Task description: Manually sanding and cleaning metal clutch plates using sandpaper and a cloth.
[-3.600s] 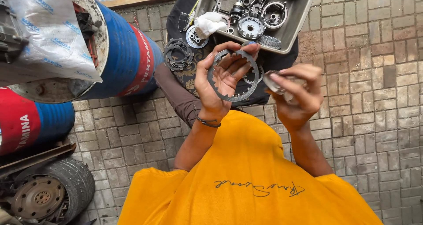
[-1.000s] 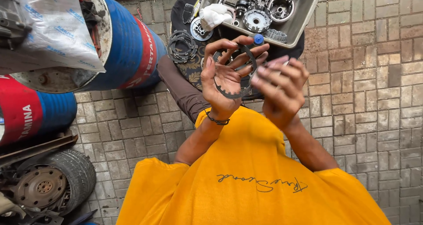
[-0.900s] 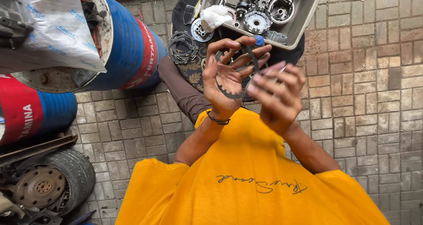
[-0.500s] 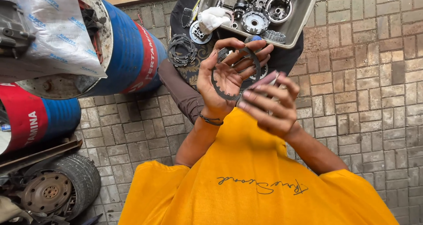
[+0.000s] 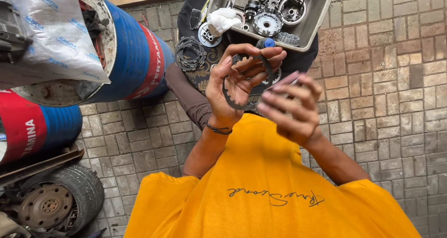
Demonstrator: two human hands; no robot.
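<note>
While the left hand (image 5: 233,86) has its grip wrapped around a toothed metal ring (image 5: 247,82), the right hand (image 5: 291,107) curls its grip just beside it, maybe pinching something small. Beyond both sits a gray tray (image 5: 309,30) of parts.

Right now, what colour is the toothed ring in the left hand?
Dark grey ring, left hand; head view.

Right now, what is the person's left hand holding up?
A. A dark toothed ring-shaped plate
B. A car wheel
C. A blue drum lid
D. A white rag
A: the left hand grips a dark toothed ring-shaped plate, fingers curled through its open centre, while the white rag lies in the metal tray beyond.
</note>
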